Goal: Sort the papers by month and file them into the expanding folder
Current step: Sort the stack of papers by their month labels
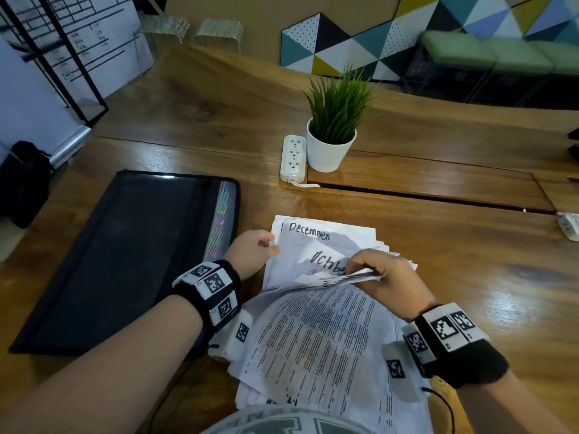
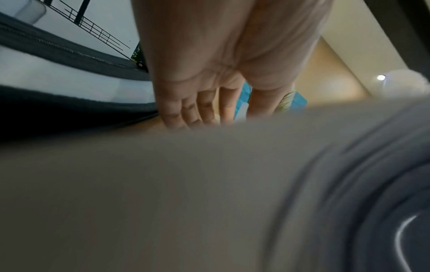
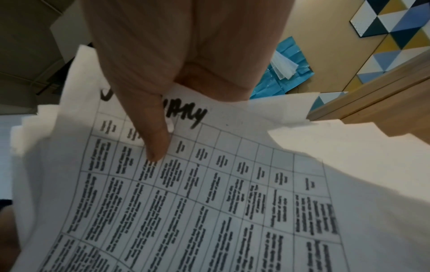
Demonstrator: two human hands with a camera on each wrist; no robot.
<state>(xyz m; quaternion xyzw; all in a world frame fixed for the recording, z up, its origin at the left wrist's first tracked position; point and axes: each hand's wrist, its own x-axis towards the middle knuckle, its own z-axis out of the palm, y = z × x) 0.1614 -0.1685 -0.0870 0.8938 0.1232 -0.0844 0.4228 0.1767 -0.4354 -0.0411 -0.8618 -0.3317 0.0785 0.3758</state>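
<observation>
Evidently sorting was under way: the right hand (image 1: 380, 277) pinched lifted papers (image 1: 326, 278) (month headings showing), left hand (image 1: 250, 252) pinching a sheet edge; filing into the closed folder (image 1: 125, 255) awaited.

Bare forearms; black wristbands (image 1: 209, 294) carrying white blocks printed with black square codes; grey printed shirt (image 1: 282, 422).

Office/meeting space: long wooden table (image 1: 438, 252) with power strip (image 1: 293, 158), potted plant (image 1: 333, 126), whiteboard (image 1: 84, 32), geometric wall panels (image 1: 360, 45).
</observation>
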